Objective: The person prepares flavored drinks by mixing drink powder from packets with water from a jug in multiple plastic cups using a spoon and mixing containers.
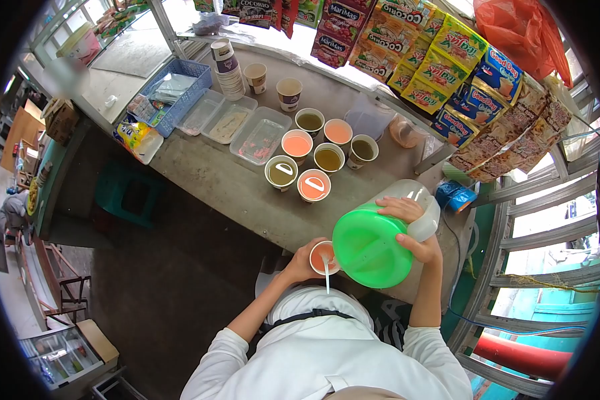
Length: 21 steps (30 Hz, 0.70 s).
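My left hand (301, 264) is wrapped round a paper cup (321, 250) with orange drink in it, low in front of my body. A white spoon-like stick (327, 280) leans out of this cup toward me. Against the cup's right side lies the edge of a pitcher (373, 250) with a bright green lid and a clear body, tilted over. My right hand (425, 245) grips the pitcher, fingers spread over its body and thumb at the lid's edge. Beyond them on the counter, several filled paper cups (315, 186) hold orange or dark greenish drinks; two have a white curved piece on top.
The counter (207, 170) also bears plastic tubs (262, 135), a stack of paper cups (229, 79) and a blue basket (173, 93). Drink sachets (447, 67) hang along the back right. A blue packet (456, 196) lies beyond the pitcher. On the floor stands a green stool (127, 193).
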Motion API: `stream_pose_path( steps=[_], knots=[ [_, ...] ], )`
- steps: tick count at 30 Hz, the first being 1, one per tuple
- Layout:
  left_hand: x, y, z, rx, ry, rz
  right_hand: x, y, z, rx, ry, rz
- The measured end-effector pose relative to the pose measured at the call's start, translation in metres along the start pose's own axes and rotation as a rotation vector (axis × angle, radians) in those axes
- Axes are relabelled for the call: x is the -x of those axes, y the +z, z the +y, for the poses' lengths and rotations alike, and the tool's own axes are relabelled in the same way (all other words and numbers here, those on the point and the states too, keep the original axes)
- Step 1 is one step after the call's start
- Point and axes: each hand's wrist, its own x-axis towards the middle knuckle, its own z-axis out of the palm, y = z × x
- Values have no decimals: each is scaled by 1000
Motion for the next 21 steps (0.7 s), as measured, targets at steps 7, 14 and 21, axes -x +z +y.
stream_pose_path(
  steps=[7,14,21],
  knots=[
    [0,-1,2,-16,4,2,0,0,2,-4,-5,-8],
    [0,0,1,6,-19,14,0,0,1,3,-8,-18],
    [1,0,-1,-21,-5,17,0,-1,0,3,-10,-24]
  ],
)
